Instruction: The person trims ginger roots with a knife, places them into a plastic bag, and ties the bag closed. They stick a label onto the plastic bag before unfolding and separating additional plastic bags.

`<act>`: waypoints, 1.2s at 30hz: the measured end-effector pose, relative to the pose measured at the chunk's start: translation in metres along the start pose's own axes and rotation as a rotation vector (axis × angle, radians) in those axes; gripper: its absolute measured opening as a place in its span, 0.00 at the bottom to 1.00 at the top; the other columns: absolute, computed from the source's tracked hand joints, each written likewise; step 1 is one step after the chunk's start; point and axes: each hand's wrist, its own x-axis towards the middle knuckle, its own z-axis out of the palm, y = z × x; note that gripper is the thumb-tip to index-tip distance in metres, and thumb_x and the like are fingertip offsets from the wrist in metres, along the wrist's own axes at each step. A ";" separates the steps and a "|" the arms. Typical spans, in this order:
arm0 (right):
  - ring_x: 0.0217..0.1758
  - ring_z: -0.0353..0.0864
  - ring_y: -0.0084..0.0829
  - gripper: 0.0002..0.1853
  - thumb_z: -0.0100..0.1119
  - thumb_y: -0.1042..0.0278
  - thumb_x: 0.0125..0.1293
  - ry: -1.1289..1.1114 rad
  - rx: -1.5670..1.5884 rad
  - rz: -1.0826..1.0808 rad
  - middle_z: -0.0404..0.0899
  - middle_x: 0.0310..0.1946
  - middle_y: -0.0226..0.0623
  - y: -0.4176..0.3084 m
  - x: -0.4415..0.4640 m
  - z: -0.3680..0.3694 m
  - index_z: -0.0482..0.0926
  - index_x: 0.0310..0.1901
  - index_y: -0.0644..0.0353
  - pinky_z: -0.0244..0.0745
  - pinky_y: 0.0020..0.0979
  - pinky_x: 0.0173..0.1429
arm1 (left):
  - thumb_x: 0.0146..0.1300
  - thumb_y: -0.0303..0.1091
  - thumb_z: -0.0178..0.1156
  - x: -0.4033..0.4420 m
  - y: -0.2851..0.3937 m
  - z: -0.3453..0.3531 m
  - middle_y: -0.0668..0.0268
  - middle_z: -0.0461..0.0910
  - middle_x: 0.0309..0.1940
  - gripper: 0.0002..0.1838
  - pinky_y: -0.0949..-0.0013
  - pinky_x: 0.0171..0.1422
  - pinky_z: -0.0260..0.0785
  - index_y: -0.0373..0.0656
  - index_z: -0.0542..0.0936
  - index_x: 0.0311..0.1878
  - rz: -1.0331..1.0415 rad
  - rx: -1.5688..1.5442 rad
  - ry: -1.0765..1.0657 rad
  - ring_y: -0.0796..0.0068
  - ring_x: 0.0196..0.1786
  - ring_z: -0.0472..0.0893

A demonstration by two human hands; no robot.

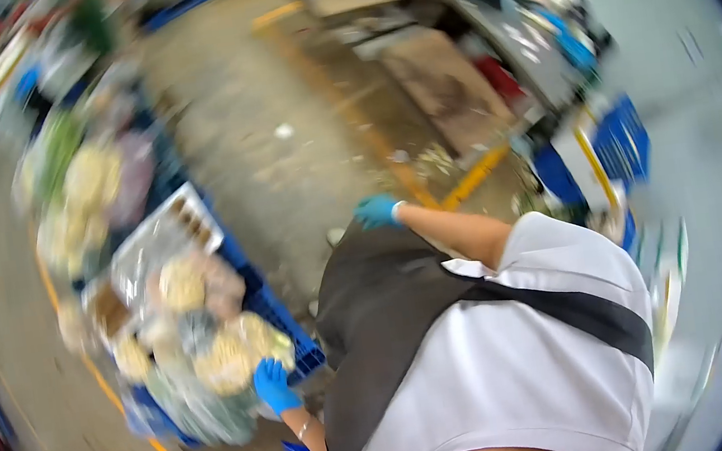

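Observation:
My left hand [274,386], in a blue glove, is beside a clear bag of pale yellow produce [224,364] at the near end of a loaded blue pallet [305,353]. Whether it touches the bag cannot be told. Its fingers look loosely extended, with nothing visible in them. Wearing a teal glove, my right hand [376,213] hangs in front of my dark apron [387,281], fingers slightly bent and seemingly holding nothing. Motion blur softens both hands. Around the left hand lie a bag of green produce [207,410] and a grey bundle [198,332].
A white carton [203,217] and more bagged vegetables [91,183] sit farther along the pallet row. Brown boards [443,82] lie by a cluttered metal bench [529,48] on the right. Blue-and-white boxes [611,147] stand near my right side. Yellow lines [475,176] mark the concrete floor.

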 end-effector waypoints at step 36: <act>0.40 0.83 0.30 0.21 0.57 0.68 0.66 0.728 1.095 0.059 0.82 0.43 0.39 0.554 -0.314 -0.527 0.74 0.59 0.61 0.79 0.29 0.42 | 0.64 0.38 0.61 -0.247 -0.448 0.957 0.64 0.83 0.34 0.13 0.71 0.38 0.74 0.39 0.80 0.45 -0.119 1.322 -1.069 0.73 0.33 0.81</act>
